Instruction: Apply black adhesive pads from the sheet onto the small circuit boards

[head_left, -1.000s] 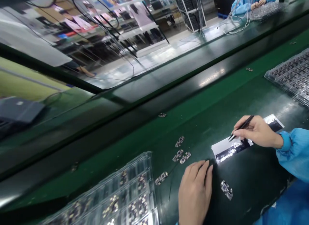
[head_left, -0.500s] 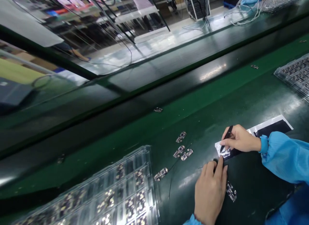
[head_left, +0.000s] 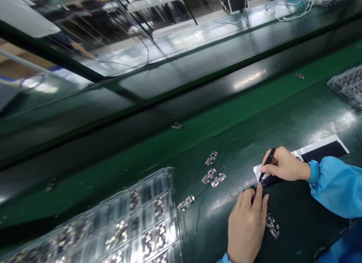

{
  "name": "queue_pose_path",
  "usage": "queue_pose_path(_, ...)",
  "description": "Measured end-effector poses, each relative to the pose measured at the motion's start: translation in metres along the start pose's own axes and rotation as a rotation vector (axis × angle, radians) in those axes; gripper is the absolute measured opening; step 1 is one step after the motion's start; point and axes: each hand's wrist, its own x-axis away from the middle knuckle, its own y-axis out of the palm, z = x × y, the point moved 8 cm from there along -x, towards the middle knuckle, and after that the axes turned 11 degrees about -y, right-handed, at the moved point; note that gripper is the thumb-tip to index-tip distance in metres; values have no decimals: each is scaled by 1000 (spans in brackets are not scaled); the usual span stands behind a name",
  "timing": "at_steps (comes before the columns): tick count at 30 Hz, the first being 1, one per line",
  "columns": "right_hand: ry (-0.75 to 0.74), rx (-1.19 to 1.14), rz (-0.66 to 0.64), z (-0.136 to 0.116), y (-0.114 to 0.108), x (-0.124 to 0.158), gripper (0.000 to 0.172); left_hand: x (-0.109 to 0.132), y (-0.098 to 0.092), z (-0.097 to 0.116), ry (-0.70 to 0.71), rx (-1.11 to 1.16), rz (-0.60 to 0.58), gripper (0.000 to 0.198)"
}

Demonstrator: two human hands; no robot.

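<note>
My right hand (head_left: 284,164) grips black tweezers (head_left: 268,162) like a pen, their tip down at the left end of a black-and-white sheet (head_left: 325,151). Part of this sheet lies hidden under that hand. My left hand (head_left: 247,221) rests palm down with its fingers stretched out, and its index fingertip touches the sheet's near edge by the tweezers' tip. Close beside the left hand, on its right, lies a small circuit board (head_left: 272,226). Several more boards, among them one (head_left: 211,158), lie on the green mat to the left, with thin dark wires near them.
A clear plastic tray (head_left: 175,233) with boards in its compartments stands at the lower left. Another loaded tray (head_left: 349,84) is at the right edge. Beyond the mat runs a long dark strip (head_left: 198,93). White cables (head_left: 296,14) lie at the far right.
The camera view has shifted slightly, so the trays and boards sit a little differently in the picture. Both hands keep nearly the same pose at the sheet.
</note>
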Motion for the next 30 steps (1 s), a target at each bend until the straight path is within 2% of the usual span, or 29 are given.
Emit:
queue_pose_path(18, 36, -67, 7, 2, 0, 0, 33, 1, 1, -2, -18, 7, 7, 29)
queue_pose_path(27, 73, -151, 35, 3, -1, -2, 31, 1, 0, -2, -39, 94, 61, 25)
queue_pose_path(30, 60, -230, 86, -6, -10, -3, 34, 5, 4, -11, -66, 145, -2, 27)
